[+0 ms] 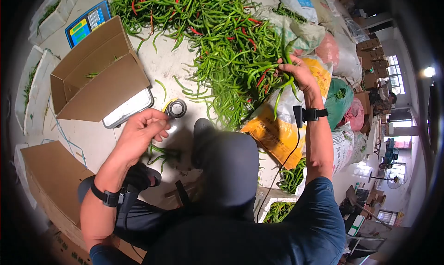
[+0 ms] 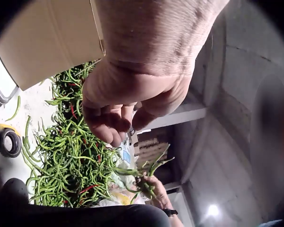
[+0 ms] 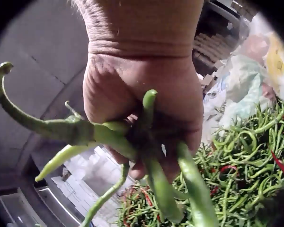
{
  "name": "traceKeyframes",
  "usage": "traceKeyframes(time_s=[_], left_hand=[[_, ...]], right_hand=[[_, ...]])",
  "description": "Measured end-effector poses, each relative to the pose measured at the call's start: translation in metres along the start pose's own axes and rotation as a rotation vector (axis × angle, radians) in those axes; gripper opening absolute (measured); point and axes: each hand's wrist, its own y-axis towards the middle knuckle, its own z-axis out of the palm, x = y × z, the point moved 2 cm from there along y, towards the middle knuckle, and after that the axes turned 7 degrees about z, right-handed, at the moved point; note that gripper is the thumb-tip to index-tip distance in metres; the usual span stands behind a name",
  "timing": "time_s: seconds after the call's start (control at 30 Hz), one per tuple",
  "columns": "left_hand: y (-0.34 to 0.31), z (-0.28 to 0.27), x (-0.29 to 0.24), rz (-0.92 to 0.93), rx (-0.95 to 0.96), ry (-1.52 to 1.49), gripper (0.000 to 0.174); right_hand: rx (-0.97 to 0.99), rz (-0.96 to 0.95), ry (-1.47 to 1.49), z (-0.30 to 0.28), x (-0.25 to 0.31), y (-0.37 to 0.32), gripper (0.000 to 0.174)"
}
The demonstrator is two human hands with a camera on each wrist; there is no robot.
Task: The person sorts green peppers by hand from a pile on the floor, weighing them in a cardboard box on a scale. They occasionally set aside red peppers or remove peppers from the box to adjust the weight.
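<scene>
My right hand [image 1: 290, 73] [image 3: 146, 137] grips a bunch of green chili peppers [image 3: 99, 132] [image 1: 283, 85], lifted at the right edge of a big pile of green and red chilies [image 1: 222, 38] [image 3: 246, 165] [image 2: 71, 156]. Their stems stick out above my fist and the tips hang below it. My left hand [image 1: 159, 124] [image 2: 118, 127] hovers with its fingers curled toward the palm, and I see nothing in it. It is just left of a roll of tape [image 1: 175, 108] [image 2: 9, 142] lying on the floor.
An open cardboard box [image 1: 97, 75] [image 2: 47, 38] lies on a scale tray [image 1: 132, 108], with the scale display [image 1: 88, 22] behind it. Filled sacks, one yellow [image 1: 273, 130], crowd the right. White foam boxes [image 1: 51, 15] and another carton [image 1: 51, 177] stand at the left.
</scene>
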Motion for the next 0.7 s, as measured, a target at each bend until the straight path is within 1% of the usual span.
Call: traceKeyframes(time_s=[0.03,0.07,0.13,0.17,0.2,0.27,0.3,0.33,0.37,0.4,0.43,0.47,0.53,0.6,0.67,0.7], left_hand=[[0.003,0.003,0.001,0.019,0.046,0.022,0.012],[0.006,0.008,0.001,0.036,0.048,0.024,0.012],[0.011,0.018,0.004,0.012,0.066,0.008,0.012],[0.012,0.019,0.006,0.015,0.105,-0.01,0.014],[0.015,0.02,0.01,0.03,0.097,-0.006,0.014],[0.02,0.022,0.016,0.016,0.185,-0.079,0.028],[0.021,0.022,0.015,0.044,0.197,-0.057,0.031],[0.02,0.025,0.011,0.068,0.205,-0.035,0.034],[0.018,0.028,0.004,0.115,0.21,-0.08,0.04],[0.014,0.028,-0.003,0.218,0.234,-0.107,0.053],[0.007,0.03,-0.014,0.288,0.227,-0.148,0.058],[0.0,0.03,-0.024,0.358,0.218,-0.189,0.062],[-0.007,0.026,-0.036,0.506,0.312,-0.407,0.068],[-0.027,0.018,-0.062,0.603,0.423,-0.561,0.071],[-0.034,0.003,-0.062,0.658,0.363,-0.731,0.069],[-0.037,-0.006,-0.063,0.682,0.369,-0.767,0.068]], right_hand=[[0.012,-0.009,0.034,0.005,0.017,-0.015,0.023],[0.007,-0.025,0.029,0.011,0.032,-0.026,0.023],[0.069,-0.099,0.151,0.027,0.058,-0.046,0.025],[0.058,-0.1,0.181,0.035,0.067,-0.052,0.024],[0.065,-0.115,0.179,0.046,0.075,-0.059,0.024],[0.284,-0.139,0.377,0.074,0.09,-0.068,0.02],[0.388,-0.143,0.418,0.088,0.095,-0.068,0.018],[0.428,-0.125,0.455,0.109,0.103,-0.078,0.018],[0.504,-0.118,0.47,0.127,0.108,-0.082,0.018],[0.582,-0.108,0.485,0.147,0.112,-0.085,0.019],[0.554,-0.086,0.488,0.169,0.117,-0.096,0.019],[0.614,-0.097,0.474,0.187,0.118,-0.097,0.02],[0.747,-0.065,0.529,0.224,0.121,-0.103,0.02],[0.89,-0.051,0.517,0.258,0.125,-0.11,0.02],[0.805,0.047,0.444,0.284,0.123,-0.115,0.022],[0.788,0.071,0.407,0.297,0.124,-0.117,0.024]])
